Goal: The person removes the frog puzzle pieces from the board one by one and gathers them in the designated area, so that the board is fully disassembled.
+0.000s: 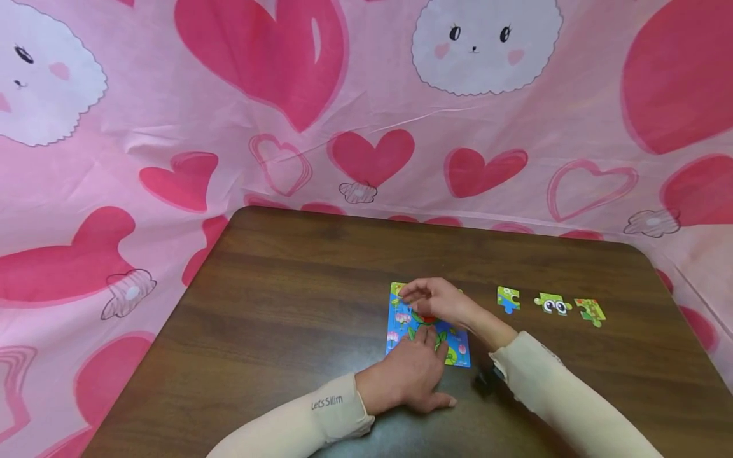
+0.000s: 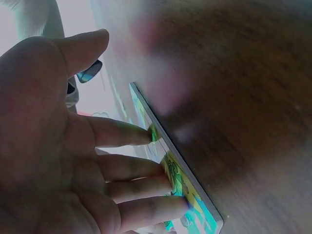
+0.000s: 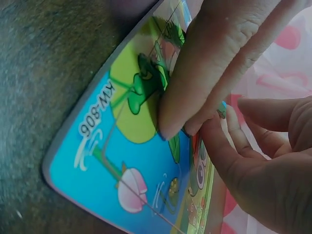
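Observation:
A jigsaw puzzle (image 1: 395, 318) in a blue flat tray, with flowers, leaves and a red figure, lies on the table. My left hand (image 1: 415, 372) rests on its near part with fingers stretched out, fingertips on the picture and thumb out to the side. In the left wrist view those fingers (image 2: 151, 209) reach over the tray's edge. Above the far part my right hand (image 1: 441, 302) has bent fingers and covers some of the picture. At its fingertips a small green and blue puzzle piece (image 3: 222, 109) shows, mostly hidden by the fingers.
To the right of the tray lie three loose pieces: a green and blue one (image 1: 508, 299), one with big eyes (image 1: 553, 304) and a green one with red (image 1: 590, 312). The brown wooden table (image 1: 275, 305) ends at a pink heart-patterned cloth (image 1: 395, 95).

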Demonstrator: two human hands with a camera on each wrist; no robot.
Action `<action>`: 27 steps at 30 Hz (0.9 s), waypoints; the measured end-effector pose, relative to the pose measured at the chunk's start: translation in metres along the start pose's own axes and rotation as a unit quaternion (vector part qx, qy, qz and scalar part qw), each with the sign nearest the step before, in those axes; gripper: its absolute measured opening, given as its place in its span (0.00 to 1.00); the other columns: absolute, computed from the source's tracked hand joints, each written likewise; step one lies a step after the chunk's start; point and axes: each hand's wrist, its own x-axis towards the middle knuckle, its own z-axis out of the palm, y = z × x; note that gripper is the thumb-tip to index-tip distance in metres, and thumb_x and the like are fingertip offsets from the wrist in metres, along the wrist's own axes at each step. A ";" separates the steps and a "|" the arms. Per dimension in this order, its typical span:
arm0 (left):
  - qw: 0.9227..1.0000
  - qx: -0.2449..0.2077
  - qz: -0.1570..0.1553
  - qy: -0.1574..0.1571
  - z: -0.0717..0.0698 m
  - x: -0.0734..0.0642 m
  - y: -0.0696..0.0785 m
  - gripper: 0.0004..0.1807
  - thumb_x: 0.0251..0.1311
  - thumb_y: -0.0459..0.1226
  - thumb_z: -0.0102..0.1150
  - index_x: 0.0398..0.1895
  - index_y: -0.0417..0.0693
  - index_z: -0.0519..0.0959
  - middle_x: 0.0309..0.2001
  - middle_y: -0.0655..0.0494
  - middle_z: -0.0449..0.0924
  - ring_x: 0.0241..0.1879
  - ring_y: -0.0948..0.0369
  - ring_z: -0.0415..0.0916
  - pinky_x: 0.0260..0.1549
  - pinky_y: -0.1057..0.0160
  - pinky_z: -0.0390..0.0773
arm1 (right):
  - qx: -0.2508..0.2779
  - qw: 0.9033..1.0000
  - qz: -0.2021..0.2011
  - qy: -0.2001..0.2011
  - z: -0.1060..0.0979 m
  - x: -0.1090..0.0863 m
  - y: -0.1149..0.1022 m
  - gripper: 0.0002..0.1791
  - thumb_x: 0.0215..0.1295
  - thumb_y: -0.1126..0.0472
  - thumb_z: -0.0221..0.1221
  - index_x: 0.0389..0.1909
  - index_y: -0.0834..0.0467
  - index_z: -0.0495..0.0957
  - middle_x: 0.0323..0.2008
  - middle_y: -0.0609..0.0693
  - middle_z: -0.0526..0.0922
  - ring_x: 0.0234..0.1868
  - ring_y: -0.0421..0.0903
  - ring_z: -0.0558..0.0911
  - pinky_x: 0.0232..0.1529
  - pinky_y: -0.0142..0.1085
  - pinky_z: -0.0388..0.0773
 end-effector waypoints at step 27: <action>1.000 0.017 0.006 0.011 -0.001 0.000 0.002 0.48 0.60 0.71 0.51 0.73 0.48 0.68 0.72 0.42 0.67 0.71 0.52 0.64 0.55 0.59 0.79 | -0.036 0.998 0.054 -0.011 -0.002 -0.003 -0.001 0.14 0.68 0.67 0.59 0.53 0.66 0.81 0.40 0.55 0.89 0.35 0.42 0.80 0.40 0.36 0.81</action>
